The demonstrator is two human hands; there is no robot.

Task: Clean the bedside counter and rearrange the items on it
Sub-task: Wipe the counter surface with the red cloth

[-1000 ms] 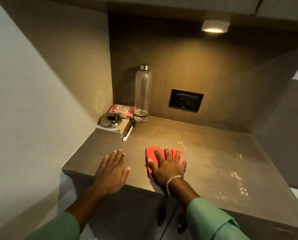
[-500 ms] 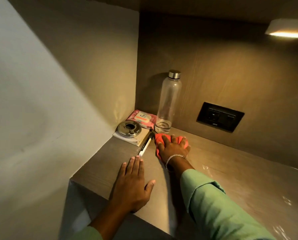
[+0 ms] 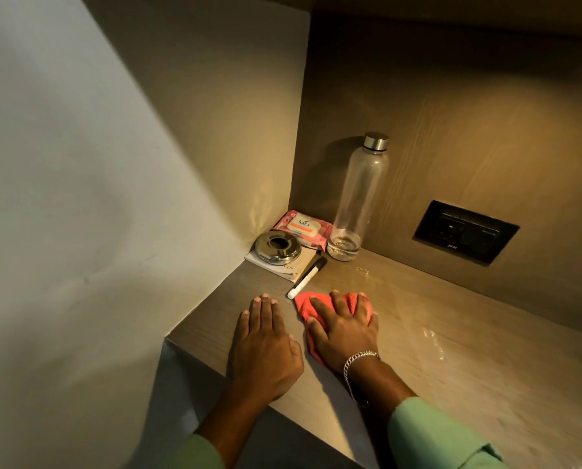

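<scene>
My right hand (image 3: 343, 328) presses flat on a red cloth (image 3: 304, 306) on the wooden counter (image 3: 452, 333), fingers spread over it. Beside it, my left hand (image 3: 264, 343) lies flat and open on the counter near the front left edge. In the back left corner stand a clear bottle (image 3: 359, 198) with a metal cap, a pink wipes pack (image 3: 303, 226), a round metal ashtray (image 3: 277, 247) on a small booklet (image 3: 293, 265), and a white marker (image 3: 306, 279) whose tip lies just left of the cloth.
A black wall socket (image 3: 465, 231) sits on the back panel to the right of the bottle. A pale wall (image 3: 79, 198) closes the left side. Wet streaks (image 3: 433, 340) shine on the counter to the right of my hands.
My right hand has pulled the cloth back from beside the bottle toward the front, level with my left hand. The view has shifted closer to the corner.
</scene>
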